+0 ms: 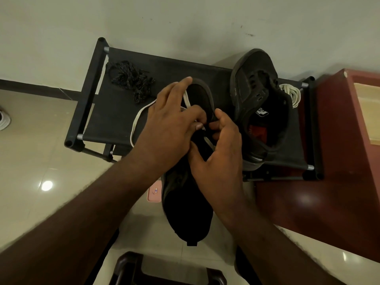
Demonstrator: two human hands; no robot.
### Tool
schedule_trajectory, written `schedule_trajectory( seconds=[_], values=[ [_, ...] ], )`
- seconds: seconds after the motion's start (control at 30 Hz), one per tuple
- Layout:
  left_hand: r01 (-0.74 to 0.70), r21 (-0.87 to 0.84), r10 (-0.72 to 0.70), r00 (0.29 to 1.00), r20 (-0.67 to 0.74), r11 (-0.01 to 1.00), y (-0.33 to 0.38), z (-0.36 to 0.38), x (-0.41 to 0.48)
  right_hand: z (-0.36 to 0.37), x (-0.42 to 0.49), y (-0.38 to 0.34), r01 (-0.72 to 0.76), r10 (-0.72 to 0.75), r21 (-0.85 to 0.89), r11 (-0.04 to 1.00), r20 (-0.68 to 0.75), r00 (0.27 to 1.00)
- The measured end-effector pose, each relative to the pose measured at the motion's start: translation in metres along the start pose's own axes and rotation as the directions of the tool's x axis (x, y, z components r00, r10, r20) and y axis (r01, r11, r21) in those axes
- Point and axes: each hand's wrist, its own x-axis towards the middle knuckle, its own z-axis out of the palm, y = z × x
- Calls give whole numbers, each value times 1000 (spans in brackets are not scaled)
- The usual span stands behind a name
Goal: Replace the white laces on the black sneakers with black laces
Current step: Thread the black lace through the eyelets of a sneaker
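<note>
Unlacing in progress: left grip (170, 124) is pinching the white lace (135, 120) at the near sneaker (189, 212) | right grip (220, 153) is seemingly clamping its eyelet edge | far sneaker (257, 95) is lying laceless on the rack (185, 64), removed lace (292, 95) beside it | black laces (131, 81) are waiting untouched at the rack's left; both relacings are remaining.

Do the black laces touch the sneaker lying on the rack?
Apart. The head view shows the black laces at the left end of the rack, the sneaker at its right, bare fabric between.
</note>
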Motion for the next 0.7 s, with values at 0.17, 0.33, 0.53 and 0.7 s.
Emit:
schedule_trajectory(
  seconds=[0.17, 0.33, 0.53, 0.7],
  values=[
    [79, -197, -115, 977, -180, 977, 4, 0, 4, -1, 0, 0, 0, 0, 7, 1000, -9, 1000],
    [134, -393, -268, 912, -311, 910, -2, -21, 9, 0, 0, -1, 4, -4, -7, 1000, -13, 1000],
    [-11, -109, 12, 1000, 11, 994, 1, -5, 1, 0, 2, -3, 6, -6, 17, 1000, -18, 1000],
    [3, -39, -1, 998, 57, 999, 0, -1, 2, -1, 2, -1, 1, -1, 6, 1000, 0, 1000]
  ],
)
